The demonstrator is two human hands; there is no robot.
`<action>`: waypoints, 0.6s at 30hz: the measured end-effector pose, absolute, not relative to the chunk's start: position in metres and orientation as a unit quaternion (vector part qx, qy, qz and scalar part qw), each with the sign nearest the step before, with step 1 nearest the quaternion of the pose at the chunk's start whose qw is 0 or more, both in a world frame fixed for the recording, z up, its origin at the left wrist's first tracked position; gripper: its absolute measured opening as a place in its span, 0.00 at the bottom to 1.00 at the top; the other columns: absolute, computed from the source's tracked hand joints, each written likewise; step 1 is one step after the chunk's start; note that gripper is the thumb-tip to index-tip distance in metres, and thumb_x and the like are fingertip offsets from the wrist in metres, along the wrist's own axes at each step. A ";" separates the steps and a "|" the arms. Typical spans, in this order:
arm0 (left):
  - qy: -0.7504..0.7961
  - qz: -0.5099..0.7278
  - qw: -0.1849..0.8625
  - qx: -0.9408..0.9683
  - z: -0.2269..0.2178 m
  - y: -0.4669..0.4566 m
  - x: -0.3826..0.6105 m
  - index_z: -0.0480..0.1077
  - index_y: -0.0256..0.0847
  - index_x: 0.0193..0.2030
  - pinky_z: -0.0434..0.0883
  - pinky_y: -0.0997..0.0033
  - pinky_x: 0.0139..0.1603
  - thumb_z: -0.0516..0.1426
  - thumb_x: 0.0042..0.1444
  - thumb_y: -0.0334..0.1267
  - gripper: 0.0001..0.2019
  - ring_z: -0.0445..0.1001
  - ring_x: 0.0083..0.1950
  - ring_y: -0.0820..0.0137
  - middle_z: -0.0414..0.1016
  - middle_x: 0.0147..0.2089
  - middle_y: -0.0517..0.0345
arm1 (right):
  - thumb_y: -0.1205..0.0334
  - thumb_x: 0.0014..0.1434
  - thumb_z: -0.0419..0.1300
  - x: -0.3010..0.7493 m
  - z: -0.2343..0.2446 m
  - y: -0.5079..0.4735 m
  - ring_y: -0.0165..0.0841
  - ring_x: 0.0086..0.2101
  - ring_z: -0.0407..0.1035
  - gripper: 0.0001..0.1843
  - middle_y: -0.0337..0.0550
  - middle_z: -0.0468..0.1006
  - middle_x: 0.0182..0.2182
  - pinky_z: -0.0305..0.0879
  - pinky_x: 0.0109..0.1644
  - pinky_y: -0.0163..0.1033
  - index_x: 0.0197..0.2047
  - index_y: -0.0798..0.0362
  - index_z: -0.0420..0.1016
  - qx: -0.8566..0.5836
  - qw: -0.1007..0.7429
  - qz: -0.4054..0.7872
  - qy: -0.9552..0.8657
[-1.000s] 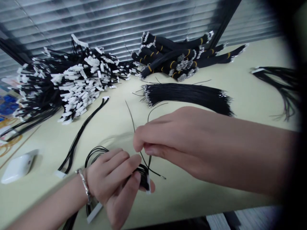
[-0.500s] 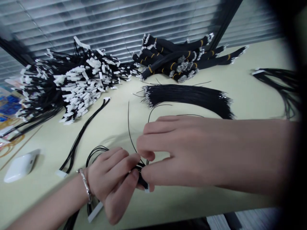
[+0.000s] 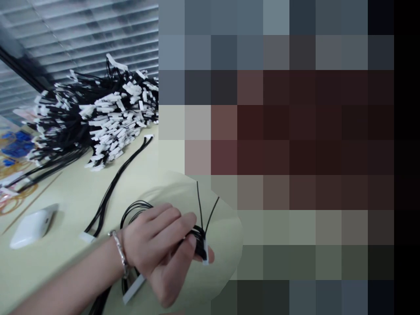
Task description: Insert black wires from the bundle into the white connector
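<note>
Head view: a black wire loop [image 3: 138, 210] with a white connector [image 3: 205, 253] is pinched by the left hand [image 3: 160, 249] fingers over the surface [image 3: 65, 258]; the right hand's fingers cannot be made out.

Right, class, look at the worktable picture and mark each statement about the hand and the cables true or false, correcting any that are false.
1. The left hand pinches a white connector with black wires rising from it. True.
2. A gold watch sits on the left wrist. False: it wears a silver bracelet.
3. A big pile of black cables with white connectors lies at the back left of the table. True.
4. The white oval device rests on top of that pile. False: it lies on the table, apart from the pile, nearer the left edge.
5. The right hand is clearly seen gripping a wire. False: that area is blurred out.
</note>
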State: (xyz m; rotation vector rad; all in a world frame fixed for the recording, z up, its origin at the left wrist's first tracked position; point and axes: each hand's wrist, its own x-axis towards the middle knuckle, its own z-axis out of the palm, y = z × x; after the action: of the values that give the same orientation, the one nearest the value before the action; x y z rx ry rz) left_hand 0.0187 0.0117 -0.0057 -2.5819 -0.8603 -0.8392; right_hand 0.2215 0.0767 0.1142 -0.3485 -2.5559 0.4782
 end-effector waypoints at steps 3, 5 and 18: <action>-0.252 -0.326 0.169 -0.895 0.001 0.013 0.023 0.56 0.41 0.18 0.62 0.71 0.19 0.55 0.57 0.29 0.18 0.64 0.20 0.74 0.74 0.25 0.57 | 0.69 0.60 0.52 0.229 0.103 0.081 0.24 0.25 0.62 0.10 0.29 0.71 0.27 0.57 0.30 0.32 0.34 0.49 0.72 -0.106 0.186 0.065 -0.975; -0.256 -0.331 0.166 -0.893 0.001 0.013 0.023 0.57 0.41 0.19 0.62 0.70 0.19 0.52 0.59 0.28 0.17 0.64 0.21 0.73 0.73 0.26 0.56 | 0.73 0.53 0.58 0.230 0.086 0.084 0.26 0.24 0.61 0.08 0.30 0.69 0.23 0.55 0.28 0.35 0.27 0.50 0.70 -0.065 0.138 0.052 -0.987; -0.279 -0.330 0.130 -0.893 -0.010 0.010 0.016 0.59 0.41 0.19 0.65 0.68 0.23 0.49 0.61 0.28 0.18 0.67 0.26 0.69 0.71 0.27 0.56 | 0.67 0.60 0.56 0.224 0.066 0.079 0.33 0.32 0.60 0.06 0.37 0.68 0.28 0.55 0.42 0.38 0.34 0.49 0.72 -0.009 0.090 0.042 -0.995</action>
State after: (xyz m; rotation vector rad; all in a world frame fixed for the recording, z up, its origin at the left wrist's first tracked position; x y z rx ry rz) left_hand 0.0164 0.0097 -0.0103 -2.5935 -0.8103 -0.9580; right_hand 0.2239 0.0788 0.0663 -0.0275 -2.9583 0.1263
